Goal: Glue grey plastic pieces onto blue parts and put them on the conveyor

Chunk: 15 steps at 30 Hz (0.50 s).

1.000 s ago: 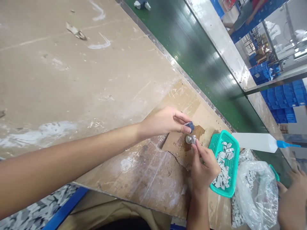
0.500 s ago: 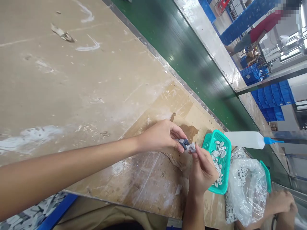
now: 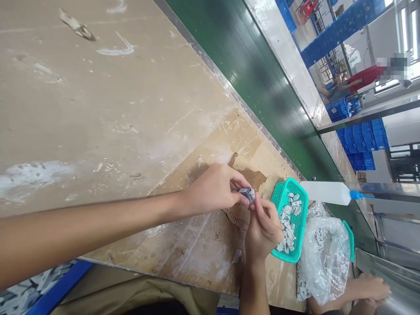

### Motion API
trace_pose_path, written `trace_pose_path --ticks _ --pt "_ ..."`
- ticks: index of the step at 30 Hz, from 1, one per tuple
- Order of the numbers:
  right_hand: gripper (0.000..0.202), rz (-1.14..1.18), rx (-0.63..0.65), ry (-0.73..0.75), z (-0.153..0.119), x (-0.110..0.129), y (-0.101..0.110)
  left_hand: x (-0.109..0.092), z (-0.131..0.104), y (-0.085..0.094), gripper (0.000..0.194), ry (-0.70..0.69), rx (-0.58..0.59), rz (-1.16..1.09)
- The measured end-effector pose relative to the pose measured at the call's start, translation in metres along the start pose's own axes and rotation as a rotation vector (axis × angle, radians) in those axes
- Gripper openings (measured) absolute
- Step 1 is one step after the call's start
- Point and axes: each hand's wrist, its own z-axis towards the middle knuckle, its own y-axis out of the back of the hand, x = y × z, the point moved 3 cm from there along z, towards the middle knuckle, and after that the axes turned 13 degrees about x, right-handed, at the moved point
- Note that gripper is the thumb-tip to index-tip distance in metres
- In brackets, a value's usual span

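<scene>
My left hand (image 3: 218, 186) pinches a small dark grey plastic piece (image 3: 243, 191) between thumb and fingers. Pressed against its end is a small light grey plastic piece (image 3: 251, 195), gripped by the fingertips of my right hand (image 3: 265, 227). The two pieces touch, and the fingers partly cover both. Just right of my right hand stands a green basket (image 3: 303, 218) holding several small white and grey pieces (image 3: 288, 229). Below the hands, on the worktable (image 3: 131, 118), lies a torn sheet of cardboard (image 3: 251, 168).
A white bottle with a blue nozzle (image 3: 328, 192) lies past the basket. Beside it is a clear plastic bag (image 3: 324, 262) of small parts, near a co-worker's hands (image 3: 367, 288). A green conveyor belt (image 3: 236, 65) runs behind the table. A blue bin (image 3: 62, 286) of parts is lower left.
The light grey piece, held slightly apart before, now meets the dark grey piece. My right hand has moved left toward my left hand. The view has shifted a little.
</scene>
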Motion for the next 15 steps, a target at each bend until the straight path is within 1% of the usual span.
trace_pose_path --ticks 6,12,15 --pt "0.038 -0.041 0.016 -0.005 -0.001 0.004 -0.003 0.0 -0.002 0.0 0.016 0.044 -0.07 0.011" --pt "0.043 -0.013 0.025 -0.005 -0.003 0.007 -0.009 0.004 -0.001 -0.001 0.018 0.065 -0.088 -0.019" --pt "0.04 -0.003 0.033 -0.052 0.001 0.012 -0.009 0.005 0.0 -0.001 0.018 0.089 -0.083 -0.028"
